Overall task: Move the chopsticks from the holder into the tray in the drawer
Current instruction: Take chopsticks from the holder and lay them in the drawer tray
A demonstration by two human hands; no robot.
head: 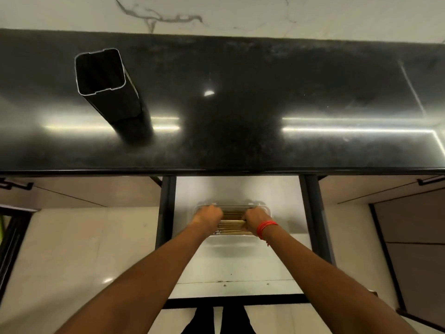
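A tall black square holder (108,90) stands on the black countertop at the left; no chopsticks show in its opening. Below the counter an open drawer (237,261) holds a clear plastic tray (231,239). Several light wooden chopsticks (232,222) lie side by side in the tray. My left hand (208,216) is curled over the left ends of the chopsticks, and my right hand (256,219), with a red thread at the wrist, is curled over the right ends. Both hands sit inside the tray, hiding the chopstick ends.
The glossy black countertop (265,104) spans the view, with a marble wall behind. Dark drawer rails (166,213) flank the drawer. Closed beige cabinet fronts (84,189) with black handles sit either side. Pale floor tiles lie below left.
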